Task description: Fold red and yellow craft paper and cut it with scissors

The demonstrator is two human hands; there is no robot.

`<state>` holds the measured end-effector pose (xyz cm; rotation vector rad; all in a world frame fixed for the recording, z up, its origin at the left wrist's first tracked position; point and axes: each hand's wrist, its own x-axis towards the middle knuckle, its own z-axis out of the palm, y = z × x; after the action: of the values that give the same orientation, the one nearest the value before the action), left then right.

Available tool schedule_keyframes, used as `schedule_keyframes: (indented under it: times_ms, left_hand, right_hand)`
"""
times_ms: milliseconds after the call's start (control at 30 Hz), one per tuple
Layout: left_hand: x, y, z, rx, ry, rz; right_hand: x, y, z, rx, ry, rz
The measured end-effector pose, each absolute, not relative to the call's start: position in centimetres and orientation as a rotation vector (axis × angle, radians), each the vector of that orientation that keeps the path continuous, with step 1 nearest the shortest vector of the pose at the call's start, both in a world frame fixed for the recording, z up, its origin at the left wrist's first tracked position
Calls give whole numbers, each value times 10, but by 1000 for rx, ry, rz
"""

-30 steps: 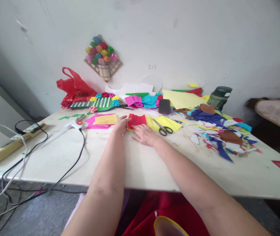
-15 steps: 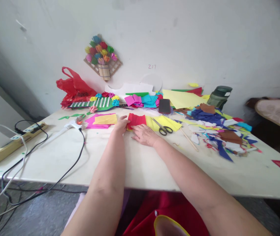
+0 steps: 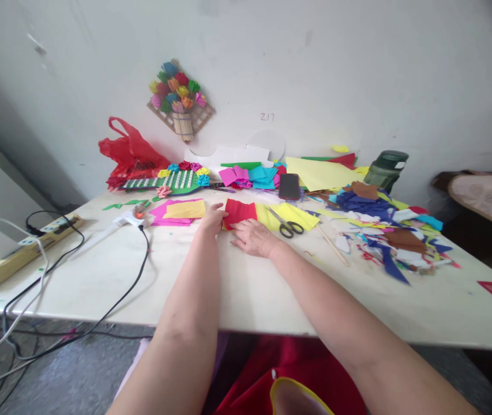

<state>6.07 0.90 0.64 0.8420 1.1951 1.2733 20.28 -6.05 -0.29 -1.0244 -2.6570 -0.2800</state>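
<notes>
A red paper square [image 3: 240, 211] lies on the white table [image 3: 246, 288], on top of yellow paper [image 3: 297, 214]. My left hand [image 3: 211, 219] rests at the red square's left edge with its fingers curled on the paper. My right hand [image 3: 253, 237] lies flat, fingers spread, just below the red square, touching its near edge. Scissors [image 3: 286, 226] with black handles lie on the yellow paper to the right of my right hand.
A pink and yellow sheet [image 3: 178, 211] and a glue gun [image 3: 130, 219] with a black cable lie to the left, by a power strip [image 3: 21, 248]. A phone [image 3: 289, 186], a heap of paper scraps [image 3: 384, 230], a green jar [image 3: 386, 169] and a red bag [image 3: 130, 153] lie behind.
</notes>
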Motion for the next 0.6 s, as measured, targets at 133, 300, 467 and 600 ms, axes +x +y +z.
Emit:
schedule_keyframes:
  times_ms: [133, 300, 467, 600]
  left_hand:
    - [59, 11, 7, 808, 1146, 1259]
    - [59, 9, 10, 762, 1139, 1250]
    - [59, 7, 12, 749, 1148, 1243]
    - [59, 10, 12, 744, 1147, 1246]
  right_hand:
    - [204, -60, -1, -1104, -2534, -165]
    - [208, -52, -2, -1189, -2305, -108]
    - [207, -47, -10, -1322, -2428, -70]
    - [204, -46, -13, -1398, -2592, 55]
